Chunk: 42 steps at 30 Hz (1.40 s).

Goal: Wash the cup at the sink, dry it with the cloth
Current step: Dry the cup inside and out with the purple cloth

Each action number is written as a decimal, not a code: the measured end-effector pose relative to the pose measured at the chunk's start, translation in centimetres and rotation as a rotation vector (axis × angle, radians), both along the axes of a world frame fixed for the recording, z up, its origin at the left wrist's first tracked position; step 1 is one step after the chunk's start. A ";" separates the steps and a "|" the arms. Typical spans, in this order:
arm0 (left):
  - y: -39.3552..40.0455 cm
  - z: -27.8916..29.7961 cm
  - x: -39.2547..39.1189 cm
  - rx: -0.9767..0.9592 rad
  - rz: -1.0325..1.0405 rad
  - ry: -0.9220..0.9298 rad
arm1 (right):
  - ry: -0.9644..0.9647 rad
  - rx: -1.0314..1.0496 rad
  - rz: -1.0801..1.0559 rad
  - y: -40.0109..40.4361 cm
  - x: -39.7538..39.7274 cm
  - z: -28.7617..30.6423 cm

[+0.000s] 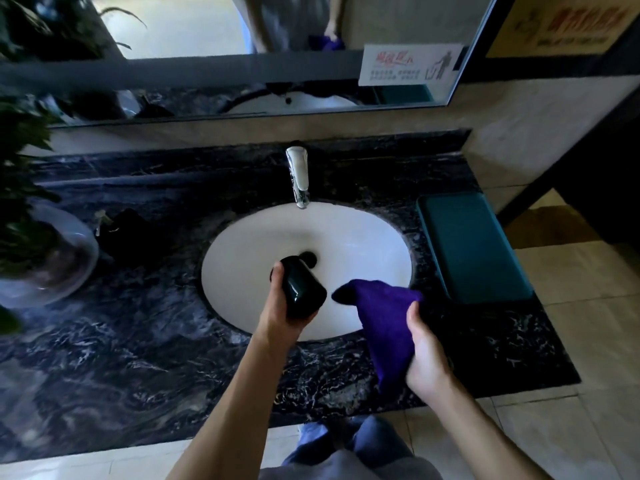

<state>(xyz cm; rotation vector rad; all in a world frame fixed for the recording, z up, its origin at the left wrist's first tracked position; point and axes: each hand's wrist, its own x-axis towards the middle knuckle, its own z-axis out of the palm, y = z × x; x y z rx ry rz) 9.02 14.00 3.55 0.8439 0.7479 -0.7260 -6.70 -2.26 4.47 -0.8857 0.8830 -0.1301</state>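
A person stands at a white oval sink [242, 244] set in a dark veined marble counter [138, 341]. The left hand [280, 306] grips a glossy black cup [302, 287], held tilted over the basin just in front of the drain [309, 257]. The right hand [427, 355] clutches a purple cloth [381, 317] bunched at the basin's near right edge, one corner reaching toward the cup without touching it. A chrome faucet [298, 174] stands behind the bowl. A teal tray [474, 251] sits to the right, and a potted plant in a glass bowl [52, 258] to the left. A white notice [408, 64] on the mirror [207, 26] carries red characters, too blurred to read.
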 end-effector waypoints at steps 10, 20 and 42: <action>-2.9 3.8 0.7 0.282 -0.274 -0.491 | -0.258 0.025 0.241 2.4 8.2 5.0; -4.1 4.7 4.3 0.306 -0.166 -0.642 | -0.347 -0.412 0.315 2.6 14.6 6.2; -4.6 6.0 7.4 0.085 -0.132 -0.546 | -0.392 -0.377 0.272 1.8 19.0 6.1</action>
